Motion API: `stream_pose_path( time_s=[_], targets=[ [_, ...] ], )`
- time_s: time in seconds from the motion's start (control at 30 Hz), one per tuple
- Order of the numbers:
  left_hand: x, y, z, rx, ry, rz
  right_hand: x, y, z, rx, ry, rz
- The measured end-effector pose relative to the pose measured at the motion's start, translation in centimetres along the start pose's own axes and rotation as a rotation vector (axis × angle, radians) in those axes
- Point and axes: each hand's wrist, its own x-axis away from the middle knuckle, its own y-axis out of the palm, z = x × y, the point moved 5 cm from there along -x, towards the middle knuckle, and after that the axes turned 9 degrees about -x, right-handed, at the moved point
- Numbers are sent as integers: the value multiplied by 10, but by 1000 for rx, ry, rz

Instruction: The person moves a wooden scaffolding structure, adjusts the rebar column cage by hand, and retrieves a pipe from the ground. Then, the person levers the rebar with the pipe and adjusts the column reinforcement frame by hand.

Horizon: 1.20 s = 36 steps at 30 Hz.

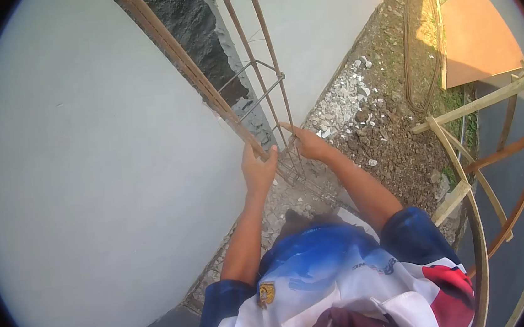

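The reinforcement cage of long brown steel bars with thin cross ties (261, 99) stands in front of the person, along a joint between two walls. Its bars run from the upper edge of the view down to the hands. Two bars lie close together on its left side; two separate bars form its right side. Cross ties link the sides just above the hands. Detail of the cage below the hands is too small to tell.

The left hand (259, 169) is wrapped around the left-side bars of the cage, thumb on the near face. The right hand (312, 144) touches the right-side bars, index finger extended across them; whether its other fingers close on the steel cannot be told. The hands are apart, one at each side of the cage.

Behind the cage is a rough, dark grey strip of bare mortar (189, 28). A smooth white wall panel (98, 166) lies left of the cage; a second white wall surface (330, 18) lies behind it to the right. Right of the cage is a scatter of white rubble (345, 95) on brown soil (401, 163). Farther right are a long loop of thin brown rod (408, 74), a flat orange-brown rectangular board (480, 35) and a frame of pale and reddish timber lengths (480, 104).
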Motion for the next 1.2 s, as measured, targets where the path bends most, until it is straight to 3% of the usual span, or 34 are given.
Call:
stream_pose_path(
  time_s=[0.07, 0.1, 0.2, 0.23, 0.27, 0.37, 0.4, 0.47, 0.6, 0.7, 0.8, 0.87, 0.97, 1.07, 1.2],
  targets=[
    [1, -12, 13, 5, -14, 9, -2, 1, -7, 70, 27, -24],
    [0, -17, 23, -19, 11, 8, -5, 0, -3, 17, -190, 71],
    [-3, -20, 37, 27, 12, 11, 2, -10, -17, 13, -122, 52],
    [-6, -28, 50, 40, -117, -124, 5, -15, -27, -9, -125, 58],
    [0, -30, 51, 84, -143, -127, 8, -11, -19, 34, -136, 55],
    [-20, -38, 42, -39, -36, 8, -7, -24, -52, 61, -164, 31],
    [-27, -39, 37, -40, 85, 73, -12, -27, -59, 132, -186, 46],
    [-31, -52, 62, -34, 11, 41, -10, -37, -81, 44, -194, 29],
    [-35, -75, 102, -14, 109, 193, -20, -53, -111, -10, -380, -16],
    [-45, -81, 124, -68, 107, 326, -30, -73, -140, -73, -446, -58],
    [-54, -75, 133, 98, -56, 419, -57, -78, -146, -112, -521, -131],
    [-54, -74, 133, -103, -14, 551, -66, -80, -147, -132, -545, -175],
    [-43, -75, 151, -180, -104, 587, -80, -74, -145, -193, -587, -174],
    [-29, -59, 122, -134, -68, 704, -88, -75, -145, -174, -601, -173],
    [-30, -40, 98, -133, -101, 648, -100, -77, -148, -204, -592, -136]
  ],
)
